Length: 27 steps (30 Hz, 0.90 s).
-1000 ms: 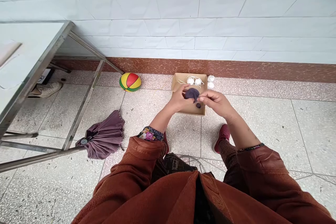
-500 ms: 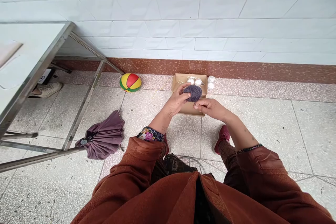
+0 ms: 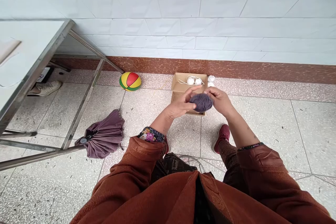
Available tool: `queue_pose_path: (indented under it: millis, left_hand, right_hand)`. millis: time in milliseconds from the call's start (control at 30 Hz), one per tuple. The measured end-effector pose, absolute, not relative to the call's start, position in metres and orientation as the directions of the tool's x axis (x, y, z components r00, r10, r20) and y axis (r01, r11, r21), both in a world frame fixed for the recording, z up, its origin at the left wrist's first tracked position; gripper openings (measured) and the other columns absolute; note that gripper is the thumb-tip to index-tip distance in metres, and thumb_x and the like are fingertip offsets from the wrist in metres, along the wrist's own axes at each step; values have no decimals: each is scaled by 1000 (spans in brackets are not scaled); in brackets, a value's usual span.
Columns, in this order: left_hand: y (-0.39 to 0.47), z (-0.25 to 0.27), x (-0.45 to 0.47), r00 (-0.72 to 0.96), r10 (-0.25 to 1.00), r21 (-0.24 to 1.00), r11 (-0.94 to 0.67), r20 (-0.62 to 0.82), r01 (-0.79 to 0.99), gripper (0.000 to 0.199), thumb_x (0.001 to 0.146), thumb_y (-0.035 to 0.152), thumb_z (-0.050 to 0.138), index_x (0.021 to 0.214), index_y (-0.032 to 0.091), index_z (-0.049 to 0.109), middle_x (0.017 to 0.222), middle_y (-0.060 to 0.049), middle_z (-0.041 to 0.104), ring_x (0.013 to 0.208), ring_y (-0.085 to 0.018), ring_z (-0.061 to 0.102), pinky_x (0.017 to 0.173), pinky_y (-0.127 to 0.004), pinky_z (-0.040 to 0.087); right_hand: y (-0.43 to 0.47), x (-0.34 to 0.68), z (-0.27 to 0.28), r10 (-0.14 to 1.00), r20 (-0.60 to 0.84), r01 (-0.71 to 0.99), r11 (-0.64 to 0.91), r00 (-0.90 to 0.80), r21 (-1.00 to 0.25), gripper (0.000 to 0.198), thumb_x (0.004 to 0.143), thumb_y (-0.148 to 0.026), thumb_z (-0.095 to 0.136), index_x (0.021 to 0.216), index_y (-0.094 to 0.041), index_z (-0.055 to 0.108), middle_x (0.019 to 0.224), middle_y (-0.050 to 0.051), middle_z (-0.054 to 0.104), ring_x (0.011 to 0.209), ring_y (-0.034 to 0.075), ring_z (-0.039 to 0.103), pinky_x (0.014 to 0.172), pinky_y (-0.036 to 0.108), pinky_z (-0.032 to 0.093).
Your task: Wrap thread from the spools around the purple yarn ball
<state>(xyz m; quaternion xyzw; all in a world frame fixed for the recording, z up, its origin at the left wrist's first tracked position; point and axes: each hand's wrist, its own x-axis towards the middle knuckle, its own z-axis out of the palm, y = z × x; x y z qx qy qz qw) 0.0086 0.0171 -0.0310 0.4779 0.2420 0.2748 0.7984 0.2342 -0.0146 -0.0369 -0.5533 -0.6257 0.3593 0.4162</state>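
Observation:
A dark purple-grey ball of yarn [image 3: 201,103] is held up in front of me, above a cardboard box. My left hand [image 3: 181,105] grips its left side, thumb at the front and fingers curved over the far side. At the ball's upper right edge, my right hand [image 3: 218,100] has its fingertips pinched together on the yarn; the strand itself is too fine to make out. Below and beyond, the open cardboard box [image 3: 177,84] stands on the floor in two sections. White yarn balls [image 3: 190,80] with loose strands lie in its far section; the near section is partly hidden by my hands.
More white yarn balls [image 3: 211,78] lie right of the box by the tiled wall [image 3: 168,28]. To the left are a colourful ball [image 3: 130,81], a folded purple umbrella [image 3: 105,134] and a metal-framed table [image 3: 52,42]. Another person's shoe [image 3: 48,88] shows under the table.
The yarn ball has shifted right and slightly nearer, and is turned in my left hand. My right hand has moved from its lower edge up to its far right edge.

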Motion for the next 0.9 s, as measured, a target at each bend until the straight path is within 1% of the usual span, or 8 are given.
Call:
queue_pose_path:
  millis: [133, 267, 333, 400, 500, 567, 733, 900]
  left_hand:
    - [21, -29, 9, 554, 816, 897, 359, -167, -258, 81, 73, 44, 93, 147, 32, 61, 138, -10, 68, 124, -29, 68, 97, -40, 59]
    - [29, -40, 9, 333, 917, 970, 241, -218, -30, 80, 74, 33, 88, 148, 28, 58, 129, -9, 66, 110, -23, 67, 96, -40, 57]
    - [31, -45, 9, 322, 924, 978, 186, -208, 96, 89, 71, 29, 90, 152, 27, 56, 127, -9, 66, 105, -22, 66, 99, -43, 54]
    - [29, -47, 8, 411, 887, 976, 164, -209, 143, 96, 68, 29, 93, 156, 28, 54, 126, -9, 66, 104, -22, 66, 101, -44, 53]
    - [23, -42, 8, 632, 744, 971, 231, -217, 60, 98, 66, 33, 95, 155, 30, 56, 125, -9, 69, 107, -25, 68, 101, -44, 53]
    - [19, -37, 8, 720, 672, 945, 318, -173, -70, 96, 65, 40, 96, 153, 30, 59, 126, -9, 70, 113, -27, 69, 102, -45, 54]
    - [22, -29, 9, 566, 815, 880, 350, -119, -319, 84, 71, 49, 93, 147, 30, 63, 137, -10, 69, 131, -30, 65, 111, -44, 53]
    - [33, -40, 6, 342, 923, 978, 202, -175, -45, 84, 68, 28, 88, 147, 26, 59, 122, -6, 67, 113, -23, 66, 108, -42, 52]
  right_hand:
    - [-20, 227, -40, 979, 38, 421, 121, -200, -899, 32, 102, -50, 66, 88, -23, 75, 88, 5, 75, 84, 23, 67, 81, 37, 54]
    - [-27, 220, -19, 865, -33, 312, 144, -500, -939, 37, 104, -55, 65, 86, -24, 74, 77, 0, 68, 74, 18, 62, 74, 33, 51]
    - [-28, 221, -10, 878, -12, 253, 125, -479, -959, 37, 104, -58, 66, 91, -25, 76, 78, 0, 67, 74, 18, 61, 73, 32, 51]
    - [-26, 226, -7, 947, 41, 235, 121, -319, -964, 37, 104, -60, 67, 95, -25, 76, 82, 1, 68, 78, 19, 62, 75, 34, 52]
    - [-20, 233, -18, 991, 112, 293, 130, -77, -947, 34, 102, -58, 69, 93, -26, 76, 87, 3, 71, 84, 22, 64, 82, 37, 54]
    - [-17, 234, -31, 995, 99, 338, 105, -35, -935, 30, 100, -53, 70, 89, -25, 75, 88, 4, 74, 86, 23, 66, 85, 39, 54]
    - [-21, 225, -44, 988, 1, 402, 65, -157, -913, 26, 100, -45, 66, 88, -24, 75, 87, 4, 75, 85, 23, 67, 81, 37, 54]
    - [-28, 221, -20, 904, -32, 325, 120, -427, -938, 34, 104, -52, 66, 88, -24, 75, 79, 1, 70, 73, 18, 61, 72, 33, 50]
